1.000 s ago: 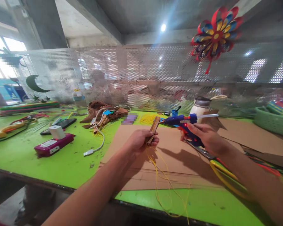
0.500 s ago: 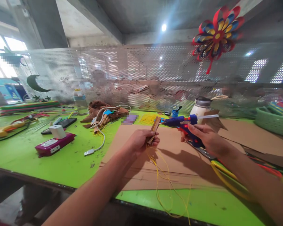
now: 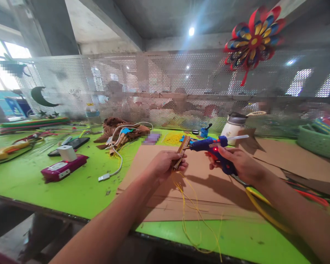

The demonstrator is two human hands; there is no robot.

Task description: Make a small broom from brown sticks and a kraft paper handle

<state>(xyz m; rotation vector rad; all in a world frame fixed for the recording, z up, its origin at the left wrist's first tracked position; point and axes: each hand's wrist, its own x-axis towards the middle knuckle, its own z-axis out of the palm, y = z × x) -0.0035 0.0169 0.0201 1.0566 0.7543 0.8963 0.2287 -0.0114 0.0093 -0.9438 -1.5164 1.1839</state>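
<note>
The brown strip (image 3: pixel 183 147), tilted with its top leaning right, is above the cardboard sheet (image 3: pixel 165 212), pinched between the thumb and fingers (image 3: pixel 183 161) of the left hand (image 3: pixel 167 164), which are closed firmly around its lower part. The right hand (image 3: pixel 243 163) grips a blue glue gun (image 3: pixel 205 145), its fingers wrapped about the handle with the thumb resting along the back. The gun's nozzle meets the strip's right edge — whether it actually touches, I cannot tell. Both forearms reach forward over the sheet's near edge, converging from either side, wrists raised clear of it.

From the strip's lower end, yellow threads (image 3: pixel 183 205) hang across the sheet's near edge. A red light glows on the gun, and a pale glue stick (image 3: pixel 240 138) juts from its rear.

Left of the sheet, on the green desk (image 3: pixel 79 194), are a maroon box (image 3: pixel 62 169) bearing a white charger (image 3: pixel 66 153) — and, nearer, a white cable (image 3: pixel 121 157). Beyond the sheet stand a small blue pot (image 3: pixel 204 132) and a white bottle (image 3: pixel 233 127).
</note>
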